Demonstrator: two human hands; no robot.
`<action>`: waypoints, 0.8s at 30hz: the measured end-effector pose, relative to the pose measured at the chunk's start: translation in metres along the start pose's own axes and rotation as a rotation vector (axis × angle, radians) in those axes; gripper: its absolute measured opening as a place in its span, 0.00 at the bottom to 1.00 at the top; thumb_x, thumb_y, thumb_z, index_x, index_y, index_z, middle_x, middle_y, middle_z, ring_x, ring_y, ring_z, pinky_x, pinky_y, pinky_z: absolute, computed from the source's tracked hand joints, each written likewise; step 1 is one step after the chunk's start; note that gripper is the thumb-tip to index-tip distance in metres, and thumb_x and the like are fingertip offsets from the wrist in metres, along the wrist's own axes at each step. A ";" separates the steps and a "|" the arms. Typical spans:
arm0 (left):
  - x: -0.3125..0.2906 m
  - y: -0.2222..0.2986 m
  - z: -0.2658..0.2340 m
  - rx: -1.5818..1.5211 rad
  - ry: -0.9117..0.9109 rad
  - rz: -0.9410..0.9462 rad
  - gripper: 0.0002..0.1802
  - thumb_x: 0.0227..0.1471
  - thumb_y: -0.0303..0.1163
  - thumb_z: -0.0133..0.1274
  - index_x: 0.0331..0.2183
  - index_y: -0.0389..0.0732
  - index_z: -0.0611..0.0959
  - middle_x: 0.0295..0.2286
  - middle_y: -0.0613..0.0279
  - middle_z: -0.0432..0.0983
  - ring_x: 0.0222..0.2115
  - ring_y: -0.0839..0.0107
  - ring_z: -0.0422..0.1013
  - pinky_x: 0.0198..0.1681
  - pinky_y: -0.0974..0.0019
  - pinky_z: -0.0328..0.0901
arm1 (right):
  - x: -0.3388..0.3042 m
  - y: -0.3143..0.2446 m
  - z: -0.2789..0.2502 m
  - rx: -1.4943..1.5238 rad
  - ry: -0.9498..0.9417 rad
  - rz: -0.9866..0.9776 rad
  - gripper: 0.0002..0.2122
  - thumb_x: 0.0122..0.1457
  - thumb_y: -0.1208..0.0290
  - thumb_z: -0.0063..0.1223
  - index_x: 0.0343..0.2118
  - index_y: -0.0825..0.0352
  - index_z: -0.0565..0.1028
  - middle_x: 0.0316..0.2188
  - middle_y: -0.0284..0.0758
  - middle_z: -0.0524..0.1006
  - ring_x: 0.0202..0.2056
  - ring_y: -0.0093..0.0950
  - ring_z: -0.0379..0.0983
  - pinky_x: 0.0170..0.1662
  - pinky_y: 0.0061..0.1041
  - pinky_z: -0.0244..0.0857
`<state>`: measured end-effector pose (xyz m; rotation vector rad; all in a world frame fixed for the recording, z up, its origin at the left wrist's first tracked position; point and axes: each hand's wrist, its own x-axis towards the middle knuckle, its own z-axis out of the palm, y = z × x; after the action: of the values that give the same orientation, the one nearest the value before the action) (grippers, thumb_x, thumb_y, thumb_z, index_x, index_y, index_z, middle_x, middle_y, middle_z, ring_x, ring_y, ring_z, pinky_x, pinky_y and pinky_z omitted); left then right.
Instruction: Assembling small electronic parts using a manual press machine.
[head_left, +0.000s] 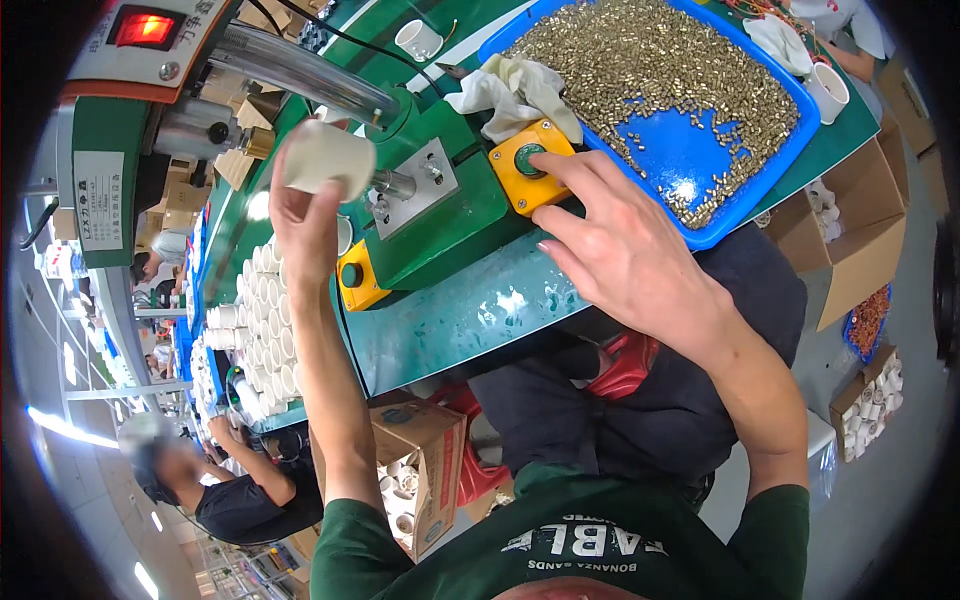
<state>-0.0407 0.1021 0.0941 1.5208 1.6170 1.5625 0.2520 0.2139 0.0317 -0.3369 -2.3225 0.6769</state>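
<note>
My left hand (305, 215) is closed round a white cup-shaped piece (335, 160), smeared by motion, beside the metal fixture (408, 190) of the green press (450, 240). My right hand (625, 235) rests over a yellow button box (508, 195). Its index fingertip touches the green round button (529, 160), the other fingers are spread, and nothing is in its grip. Left of the press base sits a second yellow box with a black button (355, 278). The press head (180, 130) stands over the far left.
A blue tray (660, 140) of small brass-coloured metal pieces lies at the right, with a white cloth (510, 95) at its edge. Stacked white cups (268, 325) stand on the left. Open cardboard boxes (425, 450) hold more white pieces. A co-worker (245, 480) sits at the left.
</note>
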 end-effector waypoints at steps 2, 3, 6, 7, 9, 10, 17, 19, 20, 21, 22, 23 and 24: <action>-0.003 -0.001 0.006 0.182 -0.047 -0.068 0.35 0.46 0.27 0.66 0.55 0.33 0.71 0.48 0.55 0.75 0.49 0.67 0.70 0.54 0.63 0.65 | 0.000 -0.002 0.000 -0.025 -0.012 -0.003 0.10 0.50 0.77 0.60 0.35 0.72 0.76 0.52 0.46 0.69 0.50 0.43 0.67 0.52 0.37 0.66; -0.007 0.000 0.007 0.156 -0.008 -0.134 0.34 0.46 0.28 0.66 0.54 0.33 0.71 0.48 0.55 0.75 0.50 0.67 0.69 0.55 0.63 0.63 | 0.000 -0.001 -0.001 -0.009 -0.001 -0.009 0.10 0.50 0.77 0.60 0.35 0.72 0.76 0.52 0.46 0.69 0.50 0.43 0.67 0.52 0.37 0.66; -0.040 -0.031 -0.012 0.644 0.147 0.029 0.31 0.47 0.29 0.66 0.52 0.35 0.74 0.49 0.51 0.73 0.52 0.62 0.67 0.58 0.59 0.58 | 0.003 0.000 0.000 0.012 0.033 -0.043 0.10 0.48 0.78 0.61 0.35 0.72 0.76 0.51 0.47 0.69 0.49 0.44 0.68 0.51 0.38 0.66; -0.053 -0.042 -0.006 0.832 0.219 0.177 0.29 0.47 0.29 0.65 0.51 0.35 0.74 0.48 0.50 0.73 0.52 0.60 0.66 0.59 0.58 0.56 | -0.001 0.003 -0.002 -0.012 0.042 -0.035 0.11 0.48 0.78 0.61 0.35 0.71 0.76 0.51 0.47 0.69 0.49 0.45 0.68 0.51 0.38 0.66; -0.069 -0.030 0.028 0.992 0.237 0.187 0.23 0.47 0.27 0.63 0.47 0.36 0.78 0.47 0.48 0.73 0.50 0.53 0.68 0.57 0.56 0.59 | -0.013 0.020 0.006 -0.060 0.081 -0.031 0.11 0.46 0.77 0.60 0.34 0.70 0.76 0.50 0.48 0.70 0.49 0.45 0.69 0.51 0.37 0.67; -0.084 -0.027 0.027 1.043 0.232 0.179 0.19 0.50 0.26 0.62 0.45 0.35 0.79 0.46 0.48 0.74 0.49 0.53 0.69 0.55 0.56 0.61 | -0.013 0.020 0.009 -0.060 0.092 -0.041 0.09 0.46 0.76 0.58 0.32 0.70 0.76 0.48 0.47 0.70 0.48 0.44 0.68 0.51 0.37 0.67; -0.138 -0.036 0.006 1.190 0.376 0.278 0.14 0.54 0.23 0.58 0.43 0.33 0.80 0.41 0.52 0.77 0.44 0.55 0.71 0.49 0.56 0.65 | 0.000 0.006 0.017 -0.082 0.030 -0.045 0.13 0.47 0.76 0.54 0.38 0.69 0.74 0.48 0.44 0.68 0.50 0.39 0.64 0.43 0.34 0.65; -0.135 -0.043 0.011 1.259 0.406 0.299 0.12 0.56 0.25 0.56 0.43 0.32 0.80 0.40 0.52 0.78 0.43 0.56 0.71 0.49 0.56 0.66 | 0.001 0.004 0.016 -0.127 0.056 -0.053 0.17 0.46 0.75 0.55 0.42 0.68 0.72 0.46 0.41 0.68 0.48 0.37 0.65 0.41 0.33 0.64; -0.134 -0.044 0.014 1.265 0.428 0.298 0.12 0.56 0.25 0.56 0.43 0.33 0.80 0.40 0.52 0.78 0.44 0.55 0.71 0.50 0.56 0.64 | 0.002 0.003 0.015 -0.167 0.027 -0.059 0.19 0.46 0.75 0.55 0.44 0.68 0.71 0.44 0.39 0.69 0.46 0.35 0.65 0.39 0.31 0.62; -0.135 -0.048 0.013 1.285 0.454 0.298 0.12 0.56 0.26 0.56 0.43 0.33 0.80 0.39 0.53 0.78 0.43 0.55 0.71 0.50 0.56 0.64 | 0.004 0.001 0.017 -0.183 0.023 -0.061 0.19 0.46 0.75 0.55 0.44 0.68 0.71 0.44 0.39 0.69 0.46 0.35 0.65 0.39 0.31 0.62; -0.136 -0.050 0.012 1.308 0.479 0.299 0.12 0.56 0.26 0.56 0.43 0.33 0.81 0.39 0.53 0.78 0.42 0.56 0.71 0.50 0.55 0.64 | 0.005 0.000 0.020 -0.196 0.032 -0.047 0.19 0.45 0.75 0.55 0.44 0.68 0.71 0.44 0.39 0.69 0.46 0.34 0.65 0.39 0.31 0.61; -0.136 -0.049 0.010 1.260 0.479 0.271 0.12 0.57 0.27 0.56 0.42 0.33 0.81 0.38 0.54 0.79 0.41 0.56 0.70 0.49 0.55 0.63 | 0.007 -0.001 0.020 -0.209 0.044 -0.034 0.19 0.45 0.75 0.55 0.44 0.68 0.71 0.44 0.38 0.69 0.46 0.33 0.65 0.39 0.31 0.61; -0.138 -0.050 0.008 1.255 0.489 0.273 0.12 0.57 0.27 0.56 0.42 0.33 0.81 0.38 0.54 0.79 0.41 0.56 0.70 0.49 0.55 0.63 | 0.010 -0.003 0.018 -0.200 0.024 -0.024 0.20 0.45 0.75 0.55 0.45 0.68 0.71 0.43 0.38 0.69 0.45 0.33 0.65 0.39 0.31 0.60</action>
<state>-0.0111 -0.0032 -0.0036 2.0380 3.1238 1.0266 0.2329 0.2087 0.0274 -0.4044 -2.3724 0.4270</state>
